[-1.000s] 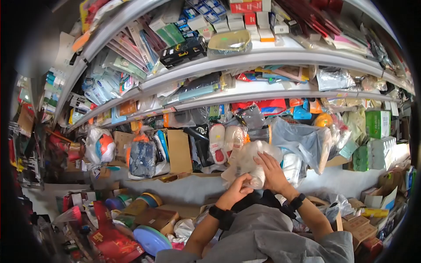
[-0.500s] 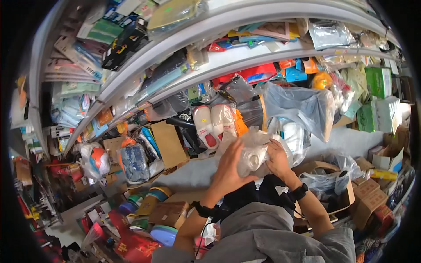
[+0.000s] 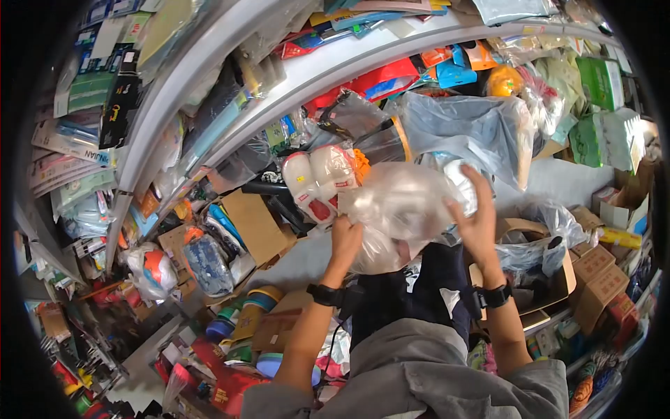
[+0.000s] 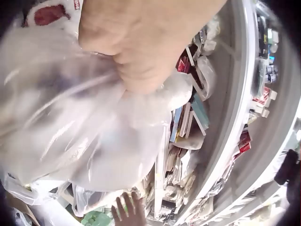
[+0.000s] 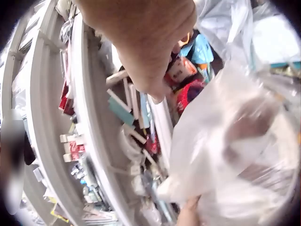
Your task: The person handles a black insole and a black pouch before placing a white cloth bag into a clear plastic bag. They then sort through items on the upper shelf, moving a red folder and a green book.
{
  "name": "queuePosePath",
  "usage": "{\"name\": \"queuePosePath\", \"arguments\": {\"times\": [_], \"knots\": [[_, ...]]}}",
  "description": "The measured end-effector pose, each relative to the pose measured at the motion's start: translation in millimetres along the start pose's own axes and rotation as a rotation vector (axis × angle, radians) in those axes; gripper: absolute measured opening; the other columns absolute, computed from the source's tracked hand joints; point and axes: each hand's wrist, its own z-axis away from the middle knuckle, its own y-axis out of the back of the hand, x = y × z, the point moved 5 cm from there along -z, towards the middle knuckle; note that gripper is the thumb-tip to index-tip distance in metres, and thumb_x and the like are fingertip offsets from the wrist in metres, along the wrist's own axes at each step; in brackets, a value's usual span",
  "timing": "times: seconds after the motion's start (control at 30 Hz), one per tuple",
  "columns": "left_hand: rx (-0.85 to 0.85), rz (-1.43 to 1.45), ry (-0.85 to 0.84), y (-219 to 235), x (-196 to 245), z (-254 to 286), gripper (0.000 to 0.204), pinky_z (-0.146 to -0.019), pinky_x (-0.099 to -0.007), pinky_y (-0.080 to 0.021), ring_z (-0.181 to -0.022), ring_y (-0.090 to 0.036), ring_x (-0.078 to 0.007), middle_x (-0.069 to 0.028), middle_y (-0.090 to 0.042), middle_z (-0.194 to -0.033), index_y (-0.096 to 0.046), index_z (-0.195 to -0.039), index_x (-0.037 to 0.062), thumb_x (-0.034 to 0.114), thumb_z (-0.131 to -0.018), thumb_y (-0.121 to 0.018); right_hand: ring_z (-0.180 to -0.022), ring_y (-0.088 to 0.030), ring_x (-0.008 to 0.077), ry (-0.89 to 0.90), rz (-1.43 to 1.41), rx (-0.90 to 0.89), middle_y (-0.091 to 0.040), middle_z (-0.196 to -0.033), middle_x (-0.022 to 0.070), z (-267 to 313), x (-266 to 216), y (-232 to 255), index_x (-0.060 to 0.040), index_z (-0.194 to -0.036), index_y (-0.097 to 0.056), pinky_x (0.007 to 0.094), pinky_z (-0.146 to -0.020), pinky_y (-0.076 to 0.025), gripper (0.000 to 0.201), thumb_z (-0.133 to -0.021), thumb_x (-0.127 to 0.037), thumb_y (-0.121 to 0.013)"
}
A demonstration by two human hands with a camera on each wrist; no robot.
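Fingers of the left hand (image 3: 345, 239) curl into the lower part of a clear bag (image 3: 398, 209), bunching the film in a fist; the left wrist view shows the plastic gathered into tight pleats under the knuckles. On the other side, the right hand (image 3: 478, 216) lies against the bag's upper right, its fingers fairly straight and reaching up along the film, so that it seems to steady the load more than to clamp it. Whether its thumb pinches the plastic I cannot tell.

Held this way, the bag sits in the air between the two hands, at chest height in front of the shelves (image 3: 230, 91) and touching no surface that I can see. One hand below and one on the flank would keep so soft a thing from sagging or spilling.

It is thin, glossy and crinkled, translucent rather than fully clear, with pale rounded shapes showing dimly inside; what they are cannot be made out. The film folds easily and catches the light in white streaks.

Behind it, a pair of white slippers (image 3: 317, 185) with red marks lies in its own wrap, just beside the left hand. A larger grey-blue plastic sack (image 3: 474, 129) hangs from the shelf above the right hand. Brown cardboard boxes (image 3: 255, 223) lean lower left, flat and matt. The shelves are smooth pale metal, packed with flat packets and cartons. Each wrist carries a black strap (image 3: 324, 295).
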Motion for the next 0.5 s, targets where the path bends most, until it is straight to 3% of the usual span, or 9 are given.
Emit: {"name": "queuePosePath", "arguments": {"times": [0.03,0.1,0.2,0.23,0.3,0.37,0.4,0.43,0.5], "knots": [[0.037,0.041,0.013,1,-8,-1,0.024,-0.071,-0.0372,-0.048,-0.081,-0.065,-0.0321,-0.0256,-0.064,-0.088,-0.064,-0.09,-0.0071,0.005,-0.074,-0.049,-0.122,-0.048,0.0317,-0.015,0.023,0.049,-0.051,-0.13,0.0162,2,20,8,-0.0018,-0.129,-0.047,0.0376,-0.104,-0.035,0.06,-0.076,-0.013,-0.072],[0.003,0.114,-0.018,-1,-20,-2,0.027,-0.074,-0.0359,-0.047,-0.086,-0.064,-0.0304,-0.0233,-0.065,-0.092,-0.063,-0.095,-0.0065,0.005,-0.075,-0.049,-0.122,-0.048,0.0314,-0.178,-0.072,0.002,-0.051,-0.131,0.0172,12,61,13,-0.0014,-0.13,-0.046,0.039,-0.104,-0.035,0.062,-0.077,-0.018,-0.074],[-0.098,0.242,0.064,-10,-32,6,0.031,-0.083,-0.0326,-0.045,-0.099,-0.061,-0.0257,-0.0157,-0.065,-0.106,-0.061,-0.106,-0.0051,0.004,-0.079,-0.049,-0.134,-0.034,0.0343,-0.479,-0.333,-0.211,-0.035,-0.146,0.0203,45,132,-8,-0.0054,-0.146,-0.027,0.0438,-0.107,-0.03,0.086,-0.078,-0.028,-0.076],[-0.117,0.386,0.142,-15,-31,9,0.029,-0.084,-0.0323,-0.045,-0.1,-0.061,-0.0242,-0.0146,-0.065,-0.107,-0.06,-0.108,-0.0055,0.005,-0.082,-0.052,-0.138,-0.027,0.0364,-0.485,-0.451,-0.274,-0.025,-0.15,0.0212,52,131,-15,-0.0068,-0.149,-0.017,0.0452,-0.109,-0.026,0.095,-0.078,-0.03,-0.076],[-0.137,0.525,0.225,-27,-20,13,0.028,-0.086,-0.032,-0.046,-0.1,-0.061,-0.0228,-0.0135,-0.064,-0.108,-0.059,-0.11,-0.0059,0.006,-0.084,-0.054,-0.138,-0.025,0.0361,-0.629,-0.494,-0.372,-0.022,-0.151,0.0215,66,128,-23,-0.0057,-0.149,-0.014,0.0447,-0.111,-0.024,0.097,-0.078,-0.028,-0.076],[-0.177,0.693,0.417,-43,-8,20,0.032,-0.09,-0.0321,-0.046,-0.104,-0.059,-0.0202,-0.0121,-0.062,-0.112,-0.055,-0.114,-0.0052,0.01,-0.087,-0.061,-0.137,-0.028,0.0298,-0.662,-0.64,-0.417,-0.027,-0.149,0.0176,87,160,-44,-0.0046,-0.149,-0.012,0.0407,-0.11,-0.026,0.097,-0.079,-0.027,-0.076],[-0.218,0.809,0.483,-57,-36,17,0.038,-0.092,-0.0336,-0.047,-0.108,-0.057,-0.0205,-0.0128,-0.06,-0.114,-0.053,-0.117,-0.004,0.014,-0.086,-0.066,-0.136,-0.03,0.0275,-0.668,-0.756,-0.447,-0.029,-0.147,0.0161,93,171,-49,-0.005,-0.148,-0.014,0.0393,-0.109,-0.028,0.095,-0.079,-0.027,-0.076],[-0.221,0.807,0.49,-65,-41,15,0.038,-0.092,-0.0336,-0.047,-0.108,-0.057,-0.0205,-0.0128,-0.06,-0.114,-0.053,-0.117,-0.004,0.014,-0.086,-0.066,-0.127,-0.042,0.0247,-0.781,-1.174,-0.386,-0.04,-0.139,0.0126,98,163,-55,-0.0049,-0.144,-0.025,0.0382,-0.104,-0.036,0.081,-0.081,-0.021,-0.073],[-0.324,0.804,0.564,-83,-43,13,0.042,-0.091,-0.0313,-0.046,-0.109,-0.055,-0.0178,-0.0114,-0.058,-0.119,-0.051,-0.122,-0.0025,0.018,-0.087,-0.065,-0.123,-0.046,0.0245,-0.837,-1.157,-0.357,-0.044,-0.135,0.0116,89,154,-45,-0.005,-0.142,-0.029,0.0378,-0.101,-0.04,0.074,-0.082,-0.018,-0.07]]}}
